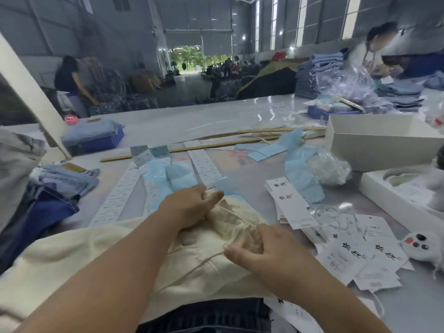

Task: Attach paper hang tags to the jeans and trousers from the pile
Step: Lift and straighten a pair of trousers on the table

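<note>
1. A pair of cream trousers (79,251) lies flat on the table (192,118), right in front of the person.
2. A soft bunch of the cream cloth is pulled up between the two hands.
3. The left hand (189,207) holds the far end of that bunch. Its thumb and fingers are curled round the cloth.
4. The right hand (266,248) holds the near end. Its thumb and fingers pinch the cloth tight.
5. A thin cream string runs across the trousers, just under the right thumb.
6. Dark blue jeans (216,316) peek out from under the near edge of the cream trousers.
7. White paper hang tags (290,205) with black writing sit in a messy heap just to the right of the hands.
8. More hang tags lie flat by the right wrist, next to a small white toy (419,245) with dark dots.
9. Long strips of little white labels (115,200) and light blue paper (177,176) lie past the hands.
10. A pile of blue jeans (67,181) sits on the left.
11. A white box (374,143) stands on the right.
12. A blue basket (101,143) with folded clothes is further back on the left.
</note>
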`<act>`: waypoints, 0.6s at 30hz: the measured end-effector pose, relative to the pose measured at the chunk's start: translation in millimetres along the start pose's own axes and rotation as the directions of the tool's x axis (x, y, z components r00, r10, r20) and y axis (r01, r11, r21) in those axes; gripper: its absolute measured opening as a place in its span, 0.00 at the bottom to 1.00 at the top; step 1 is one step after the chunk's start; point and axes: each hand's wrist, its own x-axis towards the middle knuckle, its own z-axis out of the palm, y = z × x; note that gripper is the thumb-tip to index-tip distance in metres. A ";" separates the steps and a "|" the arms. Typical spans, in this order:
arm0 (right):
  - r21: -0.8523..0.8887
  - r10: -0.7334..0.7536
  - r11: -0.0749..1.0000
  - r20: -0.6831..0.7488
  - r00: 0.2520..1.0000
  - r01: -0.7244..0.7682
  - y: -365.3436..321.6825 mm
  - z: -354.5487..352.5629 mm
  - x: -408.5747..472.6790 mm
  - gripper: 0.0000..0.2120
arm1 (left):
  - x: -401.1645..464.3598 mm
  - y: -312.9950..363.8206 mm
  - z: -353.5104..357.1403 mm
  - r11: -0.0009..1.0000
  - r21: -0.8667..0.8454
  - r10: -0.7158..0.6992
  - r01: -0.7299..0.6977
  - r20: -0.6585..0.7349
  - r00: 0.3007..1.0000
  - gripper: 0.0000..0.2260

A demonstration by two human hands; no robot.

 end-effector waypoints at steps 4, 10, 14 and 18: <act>0.032 -0.011 0.999 -0.096 0.995 0.015 -5.1 11.7 -6.7 0.25 | -12.4 0.9 -8.2 0.998 0.003 0.066 -0.066 -0.118 0.991 0.26; 0.104 -0.147 0.978 -0.281 0.948 0.183 -17.6 15.8 -12.0 0.13 | -22.6 -10.3 -41.8 0.938 -0.239 0.204 -0.252 -0.209 0.956 0.21; 0.251 -0.143 0.933 -0.395 0.907 0.257 -26.4 26.2 -9.8 0.12 | -31.9 -17.6 -55.2 0.798 -0.531 0.226 -0.287 -0.178 0.958 0.17; 0.418 -0.183 0.821 -0.452 0.873 0.388 -27.1 31.1 -10.3 0.17 | -35.6 -19.4 -55.1 0.752 -0.632 0.286 -0.186 0.059 0.956 0.14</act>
